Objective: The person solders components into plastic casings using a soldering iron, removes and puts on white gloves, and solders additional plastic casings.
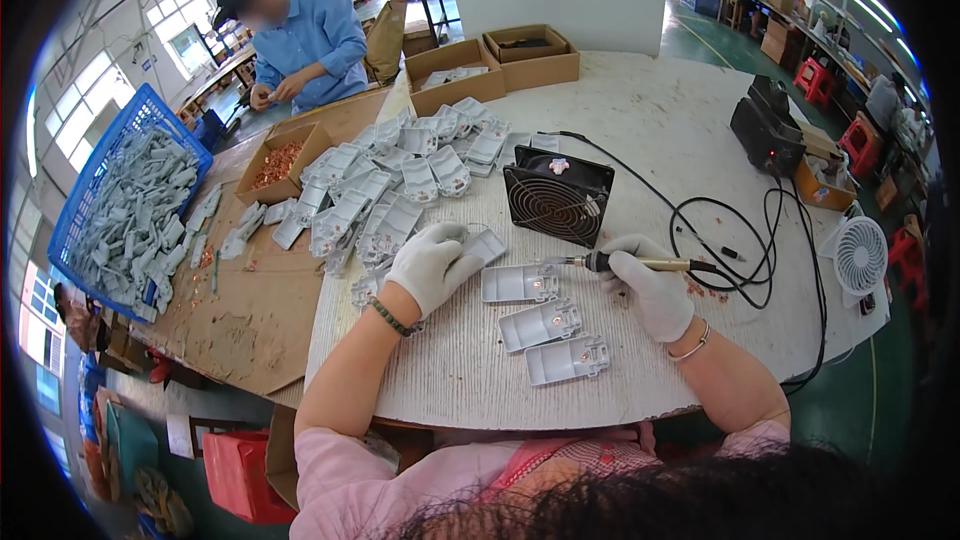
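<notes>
My right hand (650, 290), in a white glove, is closed around a soldering iron (655, 264). Its tip points left, at the end of a grey plastic case (512, 284) lying on the table. Two more such cases, a middle one (535, 327) and a nearer one (560, 362), lie below it in a slanting row, small copper-coloured parts at their right ends. My gloved left hand (430, 268) grips another grey case (486, 247) by its left side, beside the heap of similar cases (365, 195). Some fingers of this hand are hidden.
A black fan (558, 198) stands just beyond the cases. Cables (690, 225) coil right, near a black soldering station (768, 130) and a white fan (858, 255). Left are a box of copper-coloured parts (312, 145) and a blue basket (75, 202). Another person (315, 40) works across the table.
</notes>
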The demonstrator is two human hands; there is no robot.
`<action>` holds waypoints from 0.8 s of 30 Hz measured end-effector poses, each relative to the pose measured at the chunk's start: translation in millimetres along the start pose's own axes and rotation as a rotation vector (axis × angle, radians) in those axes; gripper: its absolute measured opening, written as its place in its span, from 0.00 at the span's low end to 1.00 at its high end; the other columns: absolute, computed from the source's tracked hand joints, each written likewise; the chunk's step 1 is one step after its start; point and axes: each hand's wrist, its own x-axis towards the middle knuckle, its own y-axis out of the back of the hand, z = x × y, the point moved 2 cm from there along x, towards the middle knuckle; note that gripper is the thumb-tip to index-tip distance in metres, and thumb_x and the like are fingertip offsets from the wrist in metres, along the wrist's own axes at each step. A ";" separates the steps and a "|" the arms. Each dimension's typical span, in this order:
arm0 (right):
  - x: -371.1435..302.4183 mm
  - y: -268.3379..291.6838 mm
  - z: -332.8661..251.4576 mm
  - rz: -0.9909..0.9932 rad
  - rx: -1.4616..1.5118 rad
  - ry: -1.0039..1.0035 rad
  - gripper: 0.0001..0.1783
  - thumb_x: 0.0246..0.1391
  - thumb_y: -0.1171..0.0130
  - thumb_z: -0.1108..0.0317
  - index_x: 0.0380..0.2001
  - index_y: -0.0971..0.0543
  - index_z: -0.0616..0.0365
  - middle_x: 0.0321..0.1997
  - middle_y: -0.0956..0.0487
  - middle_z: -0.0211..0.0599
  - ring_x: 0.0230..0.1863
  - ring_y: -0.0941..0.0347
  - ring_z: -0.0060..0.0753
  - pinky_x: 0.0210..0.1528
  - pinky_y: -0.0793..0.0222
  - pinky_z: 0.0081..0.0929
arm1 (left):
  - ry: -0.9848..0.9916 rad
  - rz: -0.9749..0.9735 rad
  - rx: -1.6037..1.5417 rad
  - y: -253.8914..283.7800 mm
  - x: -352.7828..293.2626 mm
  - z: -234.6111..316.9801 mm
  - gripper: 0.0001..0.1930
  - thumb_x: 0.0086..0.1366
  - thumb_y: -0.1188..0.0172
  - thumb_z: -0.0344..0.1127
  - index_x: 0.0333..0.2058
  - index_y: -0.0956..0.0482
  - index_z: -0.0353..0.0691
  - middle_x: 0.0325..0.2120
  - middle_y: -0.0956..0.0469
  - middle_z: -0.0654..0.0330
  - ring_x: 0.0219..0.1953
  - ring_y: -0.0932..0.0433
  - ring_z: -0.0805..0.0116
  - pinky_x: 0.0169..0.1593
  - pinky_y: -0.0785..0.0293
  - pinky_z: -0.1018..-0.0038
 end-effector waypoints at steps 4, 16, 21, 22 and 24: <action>-0.3 -1.3 -0.8 -0.002 -0.013 0.007 0.08 0.61 0.47 0.69 0.40 0.24 0.62 0.35 0.21 0.34 0.33 0.25 0.21 0.38 0.27 0.21 | 0.096 -0.051 -0.012 -4.1 5.0 1.7 0.11 0.60 0.36 0.39 0.32 0.21 0.35 0.39 0.20 0.52 0.41 0.21 0.52 0.45 0.25 0.63; 0.9 -0.6 2.1 -0.001 0.020 0.051 0.11 0.61 0.46 0.68 0.41 0.22 0.64 0.36 0.19 0.34 0.35 0.24 0.20 0.40 0.26 0.20 | 0.303 0.185 -0.494 8.4 3.6 0.4 0.23 0.58 0.49 0.23 0.54 0.27 0.37 0.43 0.23 0.56 0.36 0.20 0.64 0.46 0.24 0.71; 0.7 -0.8 2.6 -0.007 0.042 0.062 0.10 0.61 0.46 0.68 0.41 0.22 0.64 0.36 0.19 0.34 0.36 0.24 0.21 0.40 0.27 0.21 | 0.606 -0.014 -0.743 3.2 -1.6 10.2 0.11 0.60 0.42 0.29 0.41 0.23 0.34 0.34 0.20 0.59 0.30 0.23 0.75 0.35 0.24 0.75; 0.4 -0.8 2.5 -0.005 0.044 0.057 0.10 0.61 0.46 0.69 0.40 0.22 0.64 0.36 0.19 0.34 0.36 0.24 0.21 0.40 0.27 0.21 | 0.588 -0.035 -0.687 2.1 -1.3 14.1 0.08 0.60 0.41 0.31 0.38 0.22 0.34 0.33 0.20 0.56 0.30 0.22 0.74 0.34 0.24 0.74; 0.1 -0.8 1.8 -0.011 0.028 0.059 0.10 0.60 0.46 0.69 0.39 0.22 0.64 0.35 0.19 0.34 0.36 0.24 0.20 0.40 0.27 0.21 | 0.516 -0.057 -0.535 -1.3 -1.4 23.3 0.09 0.60 0.38 0.34 0.33 0.22 0.34 0.26 0.21 0.58 0.28 0.22 0.74 0.32 0.26 0.74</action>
